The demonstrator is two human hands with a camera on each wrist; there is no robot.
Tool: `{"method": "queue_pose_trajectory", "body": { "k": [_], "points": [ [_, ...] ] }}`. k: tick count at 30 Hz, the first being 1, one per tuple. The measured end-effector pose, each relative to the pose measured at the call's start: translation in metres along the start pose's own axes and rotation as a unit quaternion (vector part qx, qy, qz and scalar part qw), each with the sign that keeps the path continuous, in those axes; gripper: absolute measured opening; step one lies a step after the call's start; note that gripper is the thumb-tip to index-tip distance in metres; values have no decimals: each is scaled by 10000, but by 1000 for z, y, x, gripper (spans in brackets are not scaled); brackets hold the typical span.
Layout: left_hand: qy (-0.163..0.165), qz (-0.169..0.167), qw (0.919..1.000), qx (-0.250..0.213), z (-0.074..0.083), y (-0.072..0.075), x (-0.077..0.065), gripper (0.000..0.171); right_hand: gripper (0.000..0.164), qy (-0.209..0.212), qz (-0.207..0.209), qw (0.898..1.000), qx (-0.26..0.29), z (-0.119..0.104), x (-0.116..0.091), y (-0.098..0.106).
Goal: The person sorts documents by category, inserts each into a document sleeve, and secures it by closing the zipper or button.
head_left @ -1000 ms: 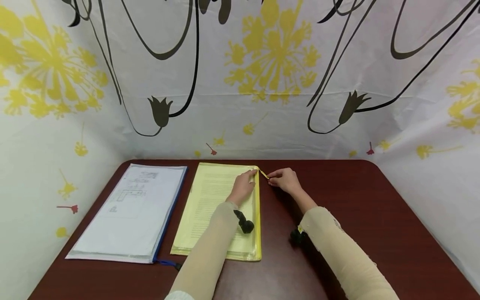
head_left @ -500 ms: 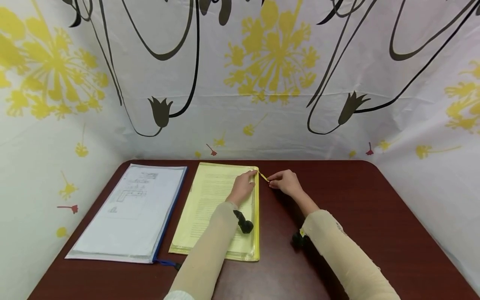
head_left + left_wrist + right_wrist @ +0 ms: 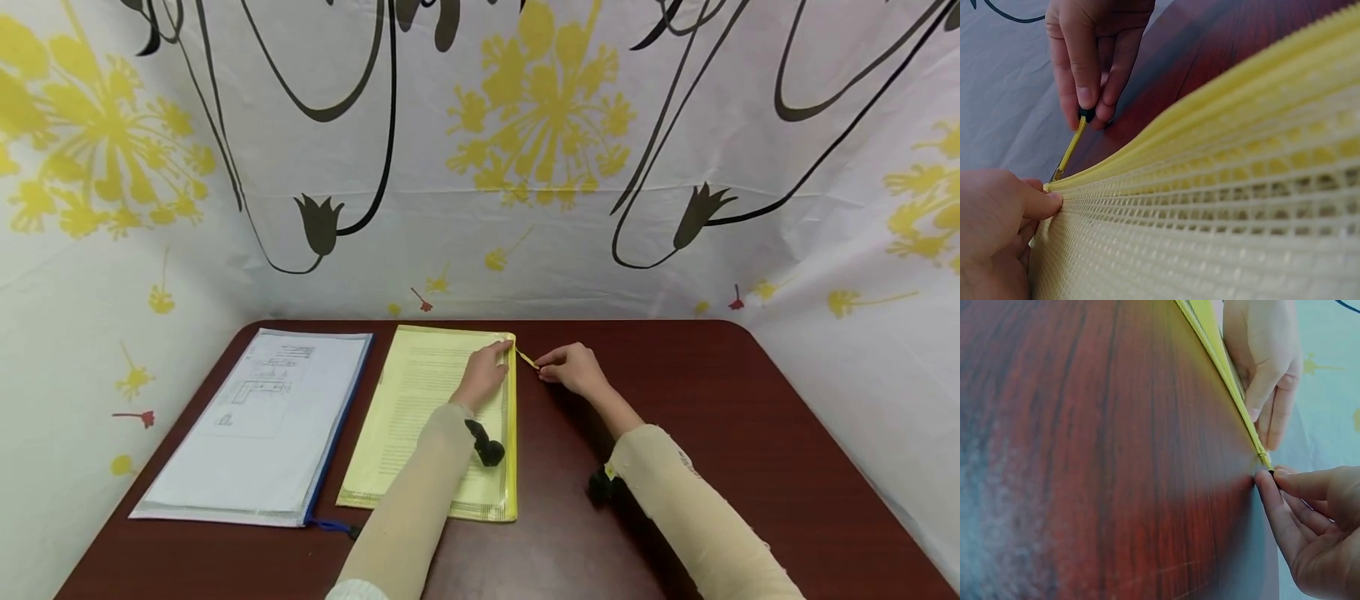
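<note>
A yellow mesh zip folder (image 3: 420,400) with a printed sheet inside lies on the table in the head view. My left hand (image 3: 482,375) pinches its far right corner, the thumb on the mesh by the zip in the left wrist view. My right hand (image 3: 573,369) is just right of that corner. Its thumb and fingers pinch the black end of a yellow zip pull cord (image 3: 1072,147). The cord stretches straight from the slider (image 3: 1055,177) at the corner. In the right wrist view the yellow zip edge (image 3: 1225,387) runs up from the right fingertips.
A blue-edged zip folder (image 3: 247,433) holding a drawing lies left of the yellow one, its blue pull cord (image 3: 330,525) at the near corner. The dark red table (image 3: 720,467) meets a patterned white curtain (image 3: 480,250) at the back and sides.
My right hand has shifted slightly towards me with the pull cord in its fingers. My left hand stays at the folder's corner.
</note>
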State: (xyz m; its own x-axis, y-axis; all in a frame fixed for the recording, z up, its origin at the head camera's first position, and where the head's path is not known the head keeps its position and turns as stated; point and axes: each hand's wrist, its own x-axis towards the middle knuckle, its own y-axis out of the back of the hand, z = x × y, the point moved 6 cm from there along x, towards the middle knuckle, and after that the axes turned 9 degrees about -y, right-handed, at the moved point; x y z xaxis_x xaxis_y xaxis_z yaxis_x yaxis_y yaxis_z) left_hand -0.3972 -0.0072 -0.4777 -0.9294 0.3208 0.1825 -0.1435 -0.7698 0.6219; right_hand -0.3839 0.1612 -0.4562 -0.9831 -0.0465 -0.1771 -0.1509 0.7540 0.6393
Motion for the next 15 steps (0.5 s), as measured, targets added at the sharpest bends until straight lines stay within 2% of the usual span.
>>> {"method": "queue_pose_trajectory", "body": {
  "k": [8,15],
  "points": [
    [-143,-5,9999,79,3,1,-2,51,18,20,-196,9998,55,2,-6,1],
    [-103,24,9999,27,3,1,-2,50,19,-28,-296,9994,158,3,-10,3]
  ]
}}
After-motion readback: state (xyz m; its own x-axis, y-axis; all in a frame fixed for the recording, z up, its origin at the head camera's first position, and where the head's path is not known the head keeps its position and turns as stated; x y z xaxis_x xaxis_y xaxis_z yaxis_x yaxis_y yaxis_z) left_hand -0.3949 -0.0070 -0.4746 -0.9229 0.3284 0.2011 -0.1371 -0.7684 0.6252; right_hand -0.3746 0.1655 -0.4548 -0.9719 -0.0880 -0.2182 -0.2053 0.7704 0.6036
